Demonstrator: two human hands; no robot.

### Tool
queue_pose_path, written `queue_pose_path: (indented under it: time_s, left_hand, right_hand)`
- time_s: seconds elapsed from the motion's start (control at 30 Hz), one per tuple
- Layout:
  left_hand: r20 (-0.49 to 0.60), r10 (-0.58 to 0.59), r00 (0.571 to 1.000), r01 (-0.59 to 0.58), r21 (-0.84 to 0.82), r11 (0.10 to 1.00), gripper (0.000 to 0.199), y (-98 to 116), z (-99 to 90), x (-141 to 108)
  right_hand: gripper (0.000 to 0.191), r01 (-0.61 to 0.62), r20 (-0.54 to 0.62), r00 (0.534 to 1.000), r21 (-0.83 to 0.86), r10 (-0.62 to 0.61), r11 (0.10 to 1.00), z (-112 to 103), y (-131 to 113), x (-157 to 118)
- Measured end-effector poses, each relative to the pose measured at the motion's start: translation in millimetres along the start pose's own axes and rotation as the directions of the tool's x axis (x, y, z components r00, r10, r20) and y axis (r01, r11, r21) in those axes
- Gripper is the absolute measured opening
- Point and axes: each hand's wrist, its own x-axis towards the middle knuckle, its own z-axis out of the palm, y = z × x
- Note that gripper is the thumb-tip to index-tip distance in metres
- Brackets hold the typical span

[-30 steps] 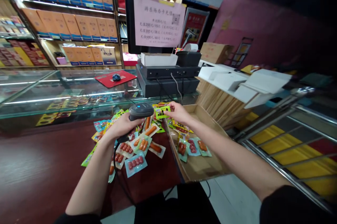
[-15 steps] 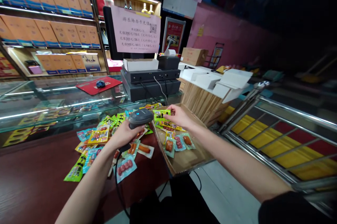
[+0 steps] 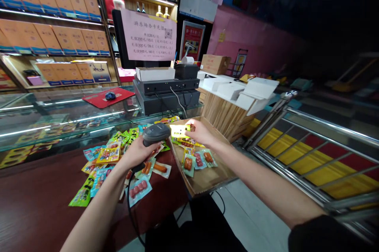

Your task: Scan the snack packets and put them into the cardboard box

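My left hand (image 3: 138, 152) is wrapped round the handle of a dark grey barcode scanner (image 3: 156, 133), whose head points right. Its black cable hangs down past my wrist. In my right hand (image 3: 199, 131) I pinch a yellow-green snack packet (image 3: 179, 130), brightly lit just in front of the scanner. Below that packet, a shallow cardboard box (image 3: 210, 179) holds several packets, among them clear-windowed sausage packets (image 3: 188, 162). Left of the box, a heap of colourful snack packets (image 3: 109, 155) lies on the dark red counter, partly hidden by my left hand and forearm.
A glass display case (image 3: 59, 111) runs behind the counter, with a mouse (image 3: 110, 96) on a red mat. A monitor (image 3: 118, 38) bearing a pink sign stands behind a black cash drawer (image 3: 167, 102). A metal railing (image 3: 296, 133) is at the right.
The scanner's light now falls brightly on the packet in my right hand, and the blue light on the scanner no longer shows. The whole view has shifted slightly.
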Motion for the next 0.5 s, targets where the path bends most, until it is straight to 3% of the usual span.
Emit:
queue_pose_path:
  time_s: [0.3,0.5]
  left_hand:
    - [0.001,0.001,1.000,-0.001,0.018,1.000,0.031,-1,0.3,0]
    - [0.015,-0.070,0.997,0.070,0.007,0.998,0.035,-2,-9.4,0]
  right_hand:
    - [0.022,0.038,-0.020,0.999,0.014,-0.038,0.999,3,2,2]
    - [0.023,0.053,-0.069,0.996,-0.013,-0.054,0.998,-8,6,6]
